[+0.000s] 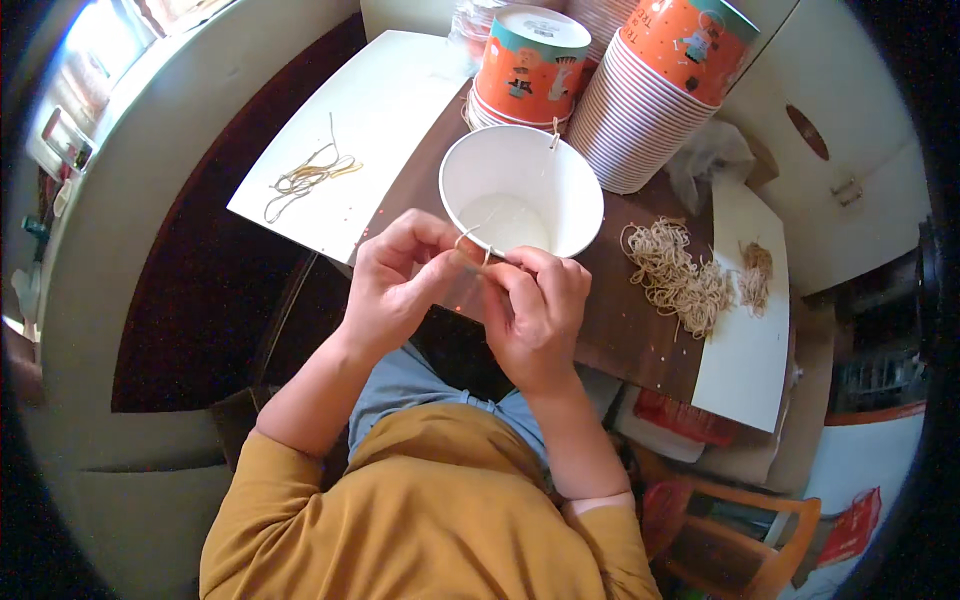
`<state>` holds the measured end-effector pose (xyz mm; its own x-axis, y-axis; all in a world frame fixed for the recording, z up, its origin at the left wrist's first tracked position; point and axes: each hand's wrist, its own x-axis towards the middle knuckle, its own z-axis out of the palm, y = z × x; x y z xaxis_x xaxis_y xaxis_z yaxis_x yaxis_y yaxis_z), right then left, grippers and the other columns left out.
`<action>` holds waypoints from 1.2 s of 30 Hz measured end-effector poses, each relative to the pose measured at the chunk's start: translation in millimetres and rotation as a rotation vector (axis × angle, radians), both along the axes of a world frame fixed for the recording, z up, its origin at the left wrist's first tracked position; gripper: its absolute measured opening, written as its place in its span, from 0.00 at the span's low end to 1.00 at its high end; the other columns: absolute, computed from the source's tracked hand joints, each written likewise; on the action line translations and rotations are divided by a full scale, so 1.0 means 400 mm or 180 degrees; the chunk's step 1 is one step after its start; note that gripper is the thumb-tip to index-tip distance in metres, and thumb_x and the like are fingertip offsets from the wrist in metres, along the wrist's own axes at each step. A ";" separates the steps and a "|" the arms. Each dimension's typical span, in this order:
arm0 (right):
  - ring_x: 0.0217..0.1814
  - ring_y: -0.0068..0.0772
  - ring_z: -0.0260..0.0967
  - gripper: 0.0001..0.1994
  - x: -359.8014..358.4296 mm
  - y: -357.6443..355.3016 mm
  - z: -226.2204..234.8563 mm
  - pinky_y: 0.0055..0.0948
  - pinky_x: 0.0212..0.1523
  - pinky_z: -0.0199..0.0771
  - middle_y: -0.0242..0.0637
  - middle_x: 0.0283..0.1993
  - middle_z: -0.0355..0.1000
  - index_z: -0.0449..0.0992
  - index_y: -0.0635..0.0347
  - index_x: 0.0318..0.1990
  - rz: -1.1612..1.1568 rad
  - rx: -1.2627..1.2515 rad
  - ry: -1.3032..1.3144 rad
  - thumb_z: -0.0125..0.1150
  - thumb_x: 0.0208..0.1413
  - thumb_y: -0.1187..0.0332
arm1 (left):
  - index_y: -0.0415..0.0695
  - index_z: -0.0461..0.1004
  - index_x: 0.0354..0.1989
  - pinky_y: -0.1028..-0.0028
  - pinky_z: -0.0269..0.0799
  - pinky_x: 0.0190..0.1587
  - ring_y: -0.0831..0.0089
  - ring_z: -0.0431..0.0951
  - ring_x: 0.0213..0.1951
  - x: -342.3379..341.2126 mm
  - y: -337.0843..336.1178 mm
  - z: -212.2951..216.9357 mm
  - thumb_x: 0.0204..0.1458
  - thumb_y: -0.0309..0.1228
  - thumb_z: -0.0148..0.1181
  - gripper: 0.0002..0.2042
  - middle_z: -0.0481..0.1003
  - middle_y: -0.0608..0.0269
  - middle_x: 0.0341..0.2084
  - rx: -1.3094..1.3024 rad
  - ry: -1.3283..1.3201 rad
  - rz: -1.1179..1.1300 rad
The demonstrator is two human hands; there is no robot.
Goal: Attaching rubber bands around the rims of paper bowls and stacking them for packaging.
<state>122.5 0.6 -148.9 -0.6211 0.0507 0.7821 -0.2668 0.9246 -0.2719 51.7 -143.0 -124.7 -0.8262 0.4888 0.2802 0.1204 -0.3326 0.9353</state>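
Pinched in the nearly closed left hand (405, 275) and right hand (540, 305): thin pale cord (466, 236), at the near rim of a white bucket (467, 178) on the brown tabletop (612, 318). Keep tension even, bucket steady, rim uncreased.

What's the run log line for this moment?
left hand: pinching cord | right hand: at white-lined tub, near rim | second cord: at far rim
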 end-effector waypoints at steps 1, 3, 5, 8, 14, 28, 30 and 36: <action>0.42 0.37 0.66 0.09 0.002 -0.013 0.009 0.40 0.46 0.61 0.32 0.41 0.69 0.74 0.55 0.36 -0.0053 -0.0205 0.0031 0.63 0.47 0.67 | 0.38 0.74 0.32 0.82 0.65 0.37 0.83 0.69 0.34 -0.012 -0.001 -0.012 0.53 0.24 0.59 0.03 0.72 0.67 0.30 -0.0146 0.0435 0.0161; 0.43 0.37 0.66 0.10 0.001 -0.027 0.017 0.40 0.46 0.61 0.32 0.42 0.69 0.75 0.55 0.38 -0.0106 -0.0396 0.0075 0.63 0.47 0.67 | 0.39 0.74 0.31 0.80 0.64 0.39 0.81 0.69 0.36 -0.019 -0.002 -0.019 0.51 0.25 0.60 0.03 0.71 0.66 0.31 -0.0271 0.0547 0.0163; 0.44 0.37 0.66 0.11 -0.003 -0.033 0.017 0.40 0.47 0.60 0.33 0.44 0.70 0.75 0.54 0.40 -0.0003 -0.0524 0.0128 0.63 0.48 0.66 | 0.39 0.74 0.30 0.77 0.63 0.42 0.77 0.68 0.38 -0.023 -0.005 -0.015 0.48 0.26 0.62 0.05 0.70 0.64 0.32 -0.0559 0.0815 0.0190; 0.43 0.36 0.66 0.09 -0.016 -0.030 0.002 0.39 0.47 0.60 0.33 0.42 0.71 0.76 0.54 0.37 0.0144 -0.0555 0.0229 0.63 0.49 0.64 | 0.39 0.73 0.30 0.77 0.63 0.43 0.75 0.68 0.38 -0.021 -0.002 -0.006 0.49 0.27 0.62 0.05 0.70 0.63 0.32 -0.0439 0.1079 0.0159; 0.39 0.36 0.66 0.06 -0.009 -0.044 0.030 0.38 0.45 0.60 0.32 0.39 0.72 0.75 0.54 0.33 0.0115 -0.0822 0.0356 0.62 0.49 0.66 | 0.40 0.72 0.30 0.75 0.64 0.45 0.72 0.69 0.39 -0.003 0.011 0.039 0.51 0.27 0.61 0.05 0.69 0.62 0.32 -0.0481 0.1233 -0.0008; 0.49 0.40 0.64 0.16 0.047 0.012 0.067 0.42 0.54 0.60 0.35 0.48 0.69 0.79 0.52 0.39 0.0301 -0.0087 -0.1389 0.70 0.41 0.60 | 0.43 0.73 0.32 0.62 0.54 0.61 0.64 0.66 0.52 -0.020 0.000 0.003 0.53 0.29 0.57 0.04 0.70 0.62 0.36 0.1471 -0.0205 -0.0793; 0.54 0.44 0.62 0.24 0.023 0.059 0.139 0.41 0.60 0.59 0.41 0.52 0.68 0.76 0.57 0.46 0.1370 -0.1408 -0.1886 0.72 0.39 0.59 | 0.43 0.73 0.31 0.61 0.55 0.59 0.63 0.67 0.51 -0.054 -0.016 -0.020 0.53 0.29 0.56 0.03 0.70 0.63 0.34 0.1395 -0.0338 -0.1141; 0.50 0.48 0.70 0.27 -0.176 0.281 0.189 0.39 0.52 0.70 0.51 0.51 0.70 0.72 0.65 0.49 -0.0069 -0.0239 -0.2295 0.68 0.40 0.62 | 0.40 0.75 0.23 0.66 0.66 0.47 0.64 0.72 0.41 -0.094 -0.026 -0.015 0.45 0.28 0.60 0.05 0.73 0.57 0.33 0.1196 0.0442 -0.2073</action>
<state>52.2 113.2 -73.5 -0.9793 0.1065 0.1724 0.0210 0.8996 -0.4363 14.2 -153.4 -130.9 -0.3488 0.7166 0.6040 -0.1009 -0.6695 0.7360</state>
